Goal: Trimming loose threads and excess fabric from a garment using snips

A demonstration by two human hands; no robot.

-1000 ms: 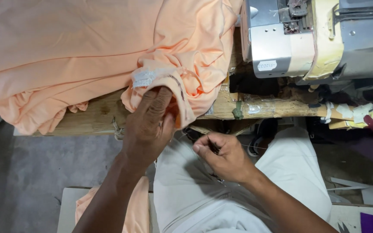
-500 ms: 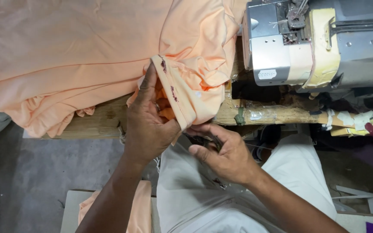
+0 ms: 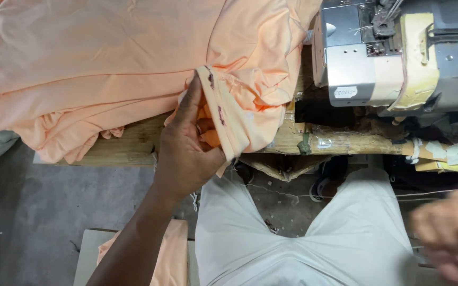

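A big heap of peach fabric [image 3: 107, 58] lies over the wooden table edge [image 3: 133, 145]. My left hand [image 3: 189, 151] grips a folded hem of that fabric [image 3: 229, 122], with the fingers tucked inside the fold and the thumb along its edge; small dark marks show on the hem. My right hand [image 3: 451, 235] is blurred at the lower right, off the fabric, above my right thigh. Whether it holds anything I cannot tell.
A grey sewing machine [image 3: 393, 53] with yellowed tape stands at the top right on the table. Below are my legs in pale trousers [image 3: 303, 238]. More peach cloth [image 3: 165, 259] lies on a low surface at the bottom left. Grey floor lies to the left.
My right hand has left the hem and swung out to the lower right. My left hand still holds the fabric, with the fold turned open a bit more.
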